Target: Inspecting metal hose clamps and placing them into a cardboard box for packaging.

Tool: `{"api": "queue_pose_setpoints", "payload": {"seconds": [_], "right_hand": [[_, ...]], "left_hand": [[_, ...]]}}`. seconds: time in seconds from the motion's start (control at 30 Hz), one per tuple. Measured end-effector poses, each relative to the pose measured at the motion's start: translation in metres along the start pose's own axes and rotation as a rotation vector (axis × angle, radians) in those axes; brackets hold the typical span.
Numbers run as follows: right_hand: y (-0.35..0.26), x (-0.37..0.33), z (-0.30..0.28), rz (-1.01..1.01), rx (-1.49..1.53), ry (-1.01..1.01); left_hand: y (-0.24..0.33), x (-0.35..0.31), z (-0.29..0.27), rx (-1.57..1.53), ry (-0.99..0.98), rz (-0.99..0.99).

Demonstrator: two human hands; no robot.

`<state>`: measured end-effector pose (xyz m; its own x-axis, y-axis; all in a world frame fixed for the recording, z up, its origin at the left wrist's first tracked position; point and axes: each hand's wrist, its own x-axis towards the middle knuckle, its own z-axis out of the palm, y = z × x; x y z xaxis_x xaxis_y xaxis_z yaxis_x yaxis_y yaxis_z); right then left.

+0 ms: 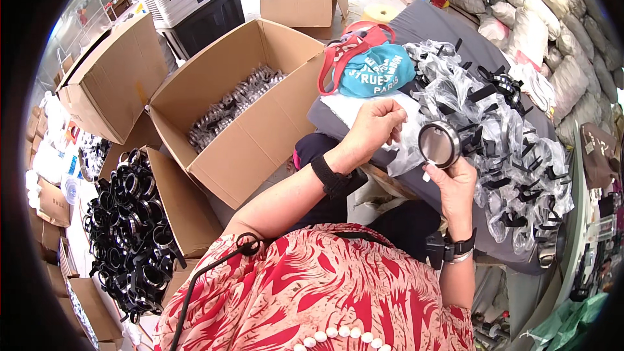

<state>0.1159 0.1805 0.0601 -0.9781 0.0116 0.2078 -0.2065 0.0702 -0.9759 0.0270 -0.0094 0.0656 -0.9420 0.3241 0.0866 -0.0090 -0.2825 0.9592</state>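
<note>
Basically, disc (pixel 439 144) in R fingers (pixel 463 170) faces cam, long axis approx. vert.

Left hand (pixel 377 127) raised, fingers (pixel 394 117) curled; right hand (pixel 457 185) lower, gripping, forearm (pixel 457 283) near upright.

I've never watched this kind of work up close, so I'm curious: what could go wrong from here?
The round black-rimmed piece might slip, as only the right hand seems to grip it. Some clear plastic bags heaped nearby lie close to the grey surface's edge, so a few could slide off.
</note>
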Motion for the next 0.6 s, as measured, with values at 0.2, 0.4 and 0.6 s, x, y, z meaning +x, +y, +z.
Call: {"api": "queue_pose_setpoints", "payload": {"seconds": [0.2,0.4,0.6], "right_hand": [[-0.002,-0.009,0.008,0.071,0.644,-0.069],[0.003,-0.015,0.016,0.169,0.783,0.022],[0.004,-0.019,-0.009,0.065,-0.213,-0.089]], "left_hand": [[-0.026,0.0,0.029,0.328,0.202,0.398],[-0.021,-0.008,0.042,0.388,0.196,0.529],[-0.012,-0.013,0.05,0.639,0.031,0.716]]}}
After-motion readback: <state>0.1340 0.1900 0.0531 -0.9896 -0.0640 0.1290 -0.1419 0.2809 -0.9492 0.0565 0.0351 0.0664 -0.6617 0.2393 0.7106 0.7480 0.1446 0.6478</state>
